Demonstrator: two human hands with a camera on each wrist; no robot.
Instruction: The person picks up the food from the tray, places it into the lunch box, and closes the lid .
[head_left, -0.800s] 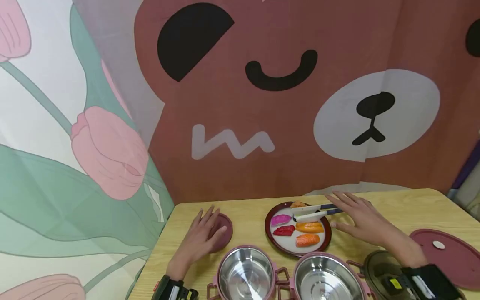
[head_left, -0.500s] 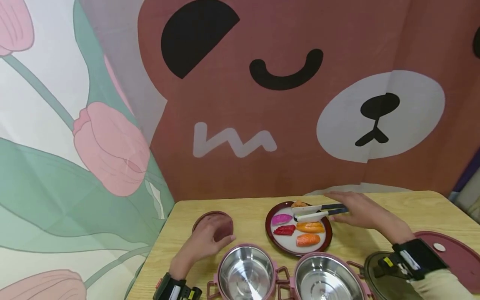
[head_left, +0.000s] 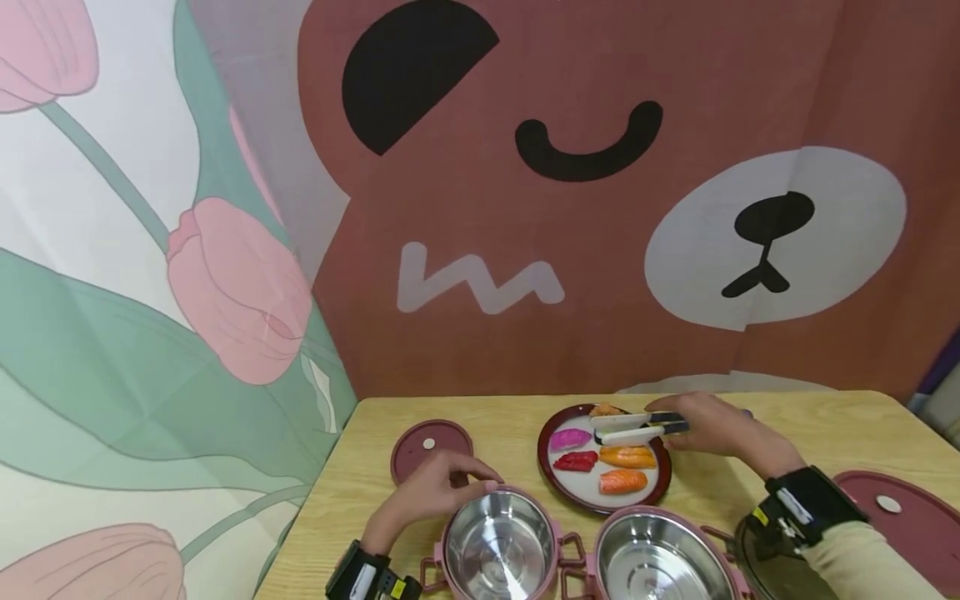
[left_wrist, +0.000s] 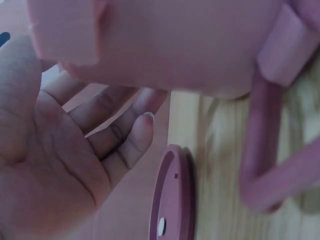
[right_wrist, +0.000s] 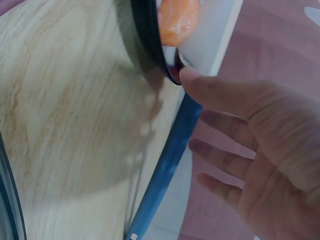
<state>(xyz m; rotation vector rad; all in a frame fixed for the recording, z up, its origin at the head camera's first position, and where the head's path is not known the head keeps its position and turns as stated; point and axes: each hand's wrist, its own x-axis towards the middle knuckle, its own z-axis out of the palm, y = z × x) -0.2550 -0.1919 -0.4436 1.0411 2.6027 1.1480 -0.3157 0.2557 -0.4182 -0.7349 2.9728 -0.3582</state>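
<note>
Pink pot [head_left: 498, 546], shiny steel inside, on a wooden table [head_left: 506, 433], near side cut off; left hand [head_left: 431, 492] loosely bent at its far rim, hold unclear; right hand [head_left: 708, 423] half-curled at blue-handled knives [head_left: 633, 436] on a plate [head_left: 544, 460], grip unclear

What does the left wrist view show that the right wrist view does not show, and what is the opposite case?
Only the left wrist view: the left hand close to the outer wall of a pink pot, the pot's angular side handle, and a round pink lid.

Only the right wrist view: the right hand at a long blue handle, plus part of a dark-rimmed plate with orange food.

Both: pale wooden table and pinkish backdrop.
</note>
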